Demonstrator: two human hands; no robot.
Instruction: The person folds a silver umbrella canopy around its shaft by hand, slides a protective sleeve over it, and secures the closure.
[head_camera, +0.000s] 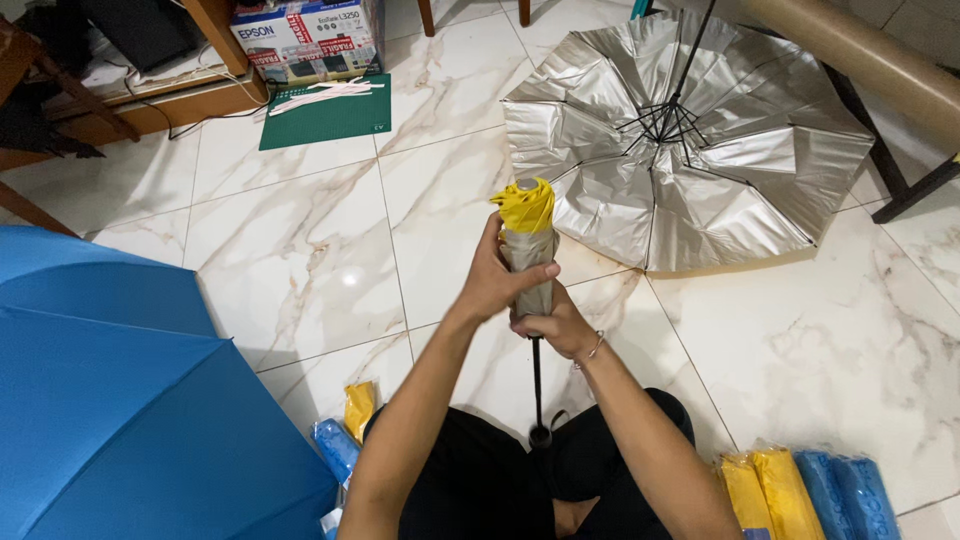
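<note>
Here both hands, left (492, 285) and right (556, 328), clasp a folded yellow umbrella (527, 240) upright; a crinkled silver canopy (690, 150) lies at two o'clock, glossy tile (300, 260) open at ten.

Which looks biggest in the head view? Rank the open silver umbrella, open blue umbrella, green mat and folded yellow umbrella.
1. Open silver umbrella and open blue umbrella: unsure, the blue one is nearer and cropped.
2. Green mat.
3. Folded yellow umbrella, held by both hands, though nearer.

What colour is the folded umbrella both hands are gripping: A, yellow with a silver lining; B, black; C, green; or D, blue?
A: the folded umbrella held by the left hand and right hand shows yellow fabric at the top and silver below.
</note>
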